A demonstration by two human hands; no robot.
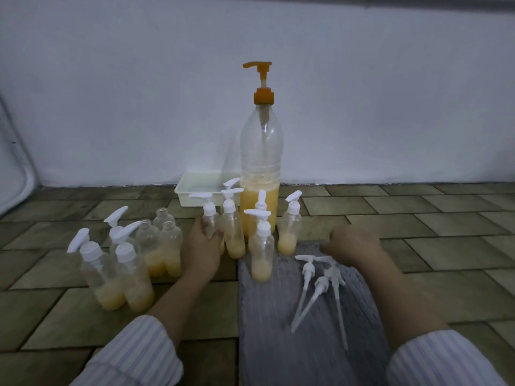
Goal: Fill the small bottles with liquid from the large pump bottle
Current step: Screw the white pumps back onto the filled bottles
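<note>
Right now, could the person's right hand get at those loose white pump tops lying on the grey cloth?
Probably yes. The right hand hovers just above the loose pump tops on the grey cloth, with nothing between them. The nearest capped small bottle stands off to the side.

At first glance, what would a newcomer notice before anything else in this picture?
The tall large pump bottle with its orange pump stands at the centre by the wall, yellow liquid only in its lower part. In front of it and to the left, small bottles with white pumps crowd the tiled floor; the left hand grips one of them. Loose white pumps lie on a grey cloth near the right hand.
</note>
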